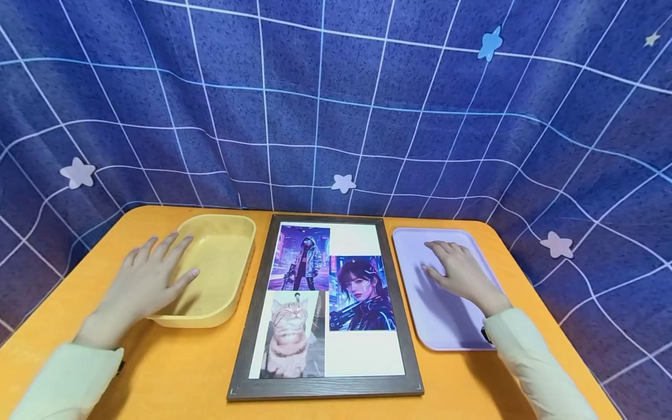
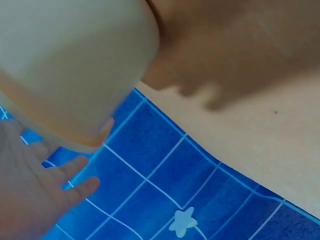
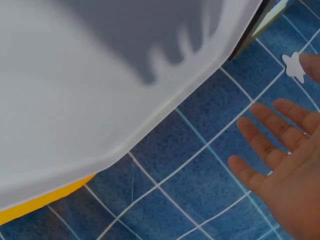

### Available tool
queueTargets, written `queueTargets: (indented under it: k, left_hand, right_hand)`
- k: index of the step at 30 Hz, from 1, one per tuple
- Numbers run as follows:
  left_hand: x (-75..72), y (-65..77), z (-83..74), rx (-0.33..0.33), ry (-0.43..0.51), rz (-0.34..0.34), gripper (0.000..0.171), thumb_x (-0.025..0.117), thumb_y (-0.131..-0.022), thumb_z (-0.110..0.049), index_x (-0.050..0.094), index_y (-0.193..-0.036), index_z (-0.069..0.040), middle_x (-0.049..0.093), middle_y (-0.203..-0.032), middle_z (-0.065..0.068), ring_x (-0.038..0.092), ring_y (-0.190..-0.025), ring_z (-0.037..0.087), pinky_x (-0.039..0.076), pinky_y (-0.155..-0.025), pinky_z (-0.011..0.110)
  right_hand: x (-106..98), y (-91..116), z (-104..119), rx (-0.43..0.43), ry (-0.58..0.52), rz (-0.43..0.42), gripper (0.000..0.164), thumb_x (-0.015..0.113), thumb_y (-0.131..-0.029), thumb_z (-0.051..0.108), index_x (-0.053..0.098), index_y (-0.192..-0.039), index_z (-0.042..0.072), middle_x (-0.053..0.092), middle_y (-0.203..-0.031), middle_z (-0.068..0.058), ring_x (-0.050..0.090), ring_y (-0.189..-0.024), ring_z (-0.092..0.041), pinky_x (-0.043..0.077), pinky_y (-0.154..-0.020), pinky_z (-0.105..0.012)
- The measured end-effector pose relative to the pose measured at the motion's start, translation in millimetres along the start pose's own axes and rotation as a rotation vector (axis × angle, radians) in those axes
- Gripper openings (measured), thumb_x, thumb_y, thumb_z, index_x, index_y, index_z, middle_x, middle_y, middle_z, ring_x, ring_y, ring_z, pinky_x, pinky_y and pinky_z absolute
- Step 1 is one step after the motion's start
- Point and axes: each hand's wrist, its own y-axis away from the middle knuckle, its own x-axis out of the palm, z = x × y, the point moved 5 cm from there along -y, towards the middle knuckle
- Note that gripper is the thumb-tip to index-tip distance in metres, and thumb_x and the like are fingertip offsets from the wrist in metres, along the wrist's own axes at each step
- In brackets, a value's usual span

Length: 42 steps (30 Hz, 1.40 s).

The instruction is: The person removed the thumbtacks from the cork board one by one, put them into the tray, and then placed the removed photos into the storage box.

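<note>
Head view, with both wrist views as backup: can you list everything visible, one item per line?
Yellow tray: 1, yellow, left on the table
Lilac tray: 1, pale purple, right on the table
Picture frame: 1, dark grey, between the trays
Hooded-figure picture: 1, purple-blue, frame's upper left
Portrait picture: 1, purple-blue, frame's right side
Cat picture: 1, beige-grey, frame's lower left
Table: 1, orange-yellow, underneath
Curtain: 1, blue with pale grid lines, behind
Pale stars: 3, whitish, on the curtain
Blue star: 1, light blue, upper right
Yellow star: 1, pale yellow, far upper right
Sleeves: 2, pale green, forearms
Hands: 2, bare, left over yellow tray, right over lilac tray
</note>
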Motion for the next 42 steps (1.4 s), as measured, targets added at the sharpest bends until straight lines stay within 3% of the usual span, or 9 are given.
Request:
queueTargets:
  k: [12,26,34,42]
  left_hand:
    - [0.3,-8.3,-25.1,0.059,-0.007,-0.009,0.065,0.049,-0.089,-0.047,0.027,-0.144,-0.019,0.033,-0.143,0.018,0.03,-0.126,0.045,0.025,-0.096,0.06]
    - [-0.6,-15.7,-54.2,0.146,-0.007,-0.079,0.059,0.054,-0.087,-0.041,0.037,-0.139,-0.016,0.046,-0.134,0.015,0.042,-0.12,0.038,0.033,-0.093,0.056]
    - [2.5,-19.2,-69.7,0.162,0.025,-0.051,0.057,0.052,-0.089,-0.041,0.038,-0.139,-0.017,0.047,-0.134,0.013,0.043,-0.12,0.035,0.034,-0.093,0.053]
    - [3.6,-23.5,-85.7,0.218,0.033,-0.068,0.055,0.055,-0.088,-0.038,0.041,-0.136,-0.015,0.048,-0.131,0.012,0.044,-0.118,0.033,0.034,-0.095,0.052]
  right_hand:
    - [10.6,-13.8,9.9,-0.023,-0.009,0.059,0.047,0.062,-0.084,0.028,0.052,-0.123,0.003,0.059,-0.118,-0.018,0.054,-0.109,-0.037,0.037,-0.093,-0.054]
    - [14.6,-28.3,28.5,-0.097,-0.004,0.063,0.04,0.064,-0.082,0.023,0.057,-0.118,0.005,0.062,-0.114,-0.014,0.056,-0.106,-0.032,0.042,-0.087,-0.051]
    - [20.7,-34.5,37.8,-0.152,-0.015,0.037,0.035,0.065,-0.082,0.023,0.061,-0.111,0.004,0.063,-0.108,-0.013,0.059,-0.1,-0.03,0.045,-0.081,-0.047]
    - [27.2,-38.7,46.9,-0.192,-0.031,0.052,0.032,0.065,-0.082,0.02,0.062,-0.11,0.005,0.064,-0.105,-0.009,0.06,-0.098,-0.027,0.045,-0.079,-0.045]
